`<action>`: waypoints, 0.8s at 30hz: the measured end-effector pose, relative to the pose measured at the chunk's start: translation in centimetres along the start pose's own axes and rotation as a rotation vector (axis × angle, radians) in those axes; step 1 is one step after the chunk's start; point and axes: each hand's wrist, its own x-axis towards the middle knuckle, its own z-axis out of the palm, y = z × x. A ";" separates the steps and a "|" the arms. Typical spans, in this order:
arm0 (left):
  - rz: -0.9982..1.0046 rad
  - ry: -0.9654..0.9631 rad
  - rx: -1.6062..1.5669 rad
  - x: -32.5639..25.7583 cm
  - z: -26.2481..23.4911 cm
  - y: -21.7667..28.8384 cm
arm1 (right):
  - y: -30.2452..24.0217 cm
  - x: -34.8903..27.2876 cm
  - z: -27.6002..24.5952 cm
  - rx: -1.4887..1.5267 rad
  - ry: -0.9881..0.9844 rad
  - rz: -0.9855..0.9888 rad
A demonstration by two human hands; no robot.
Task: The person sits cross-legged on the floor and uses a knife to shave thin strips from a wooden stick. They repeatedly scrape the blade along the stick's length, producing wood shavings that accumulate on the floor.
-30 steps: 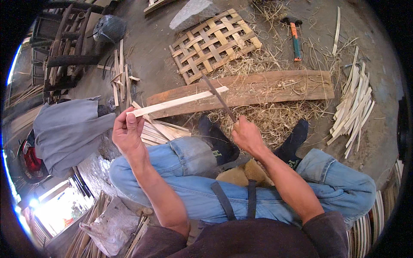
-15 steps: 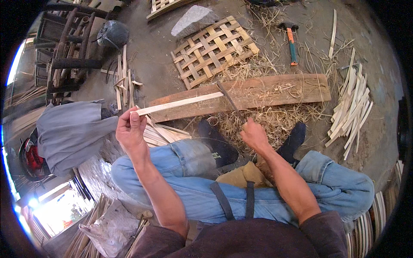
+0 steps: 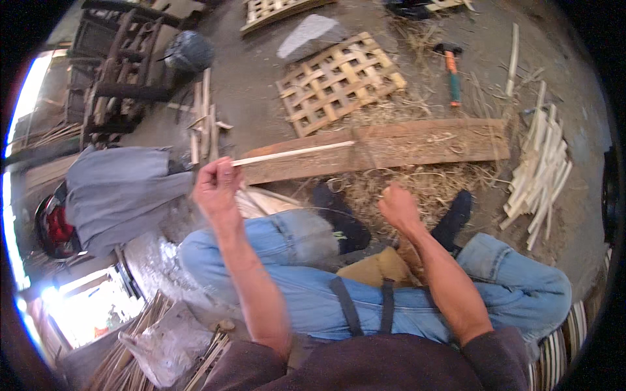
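Between the pinched fingers of my left hand (image 3: 216,186) is one end of a thin pale bamboo strip (image 3: 287,155). The strip stretches rightward over a long wooden plank (image 3: 430,144) lying across the floor in front of me. My right hand (image 3: 399,207) is closed around the handle of a knife (image 3: 355,154), just on the near side of the plank. Motion blurs the dark blade, which points up and left toward the strip's far end; whether they touch is unclear. Curly shavings (image 3: 424,181) lie around the plank, near my dark-socked feet.
Beyond the plank lies a woven slat panel (image 3: 339,81), with a grey stone (image 3: 312,38) behind it. A hammer (image 3: 451,75) with an orange and green handle rests farther right. Pale strips (image 3: 538,166) are piled at the right. Grey cloth (image 3: 120,192) drapes at the left.
The strip has turned in my left hand and now shows a narrower face. The knife blade has become blurred. The whole view has shifted slightly, so everything sits farther right and lower.
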 end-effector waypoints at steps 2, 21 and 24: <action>0.066 -0.043 -0.048 -0.5 0.6 0.3 | -3.9 -0.7 -0.5 0.100 -0.016 0.048; 0.277 -0.036 0.011 -1.5 1.3 0.5 | -15.7 -6.6 -5.5 0.299 -0.115 -0.331; 0.263 -0.014 0.039 -1.1 1.2 0.5 | -12.8 -4.2 -4.0 0.216 -0.063 -0.294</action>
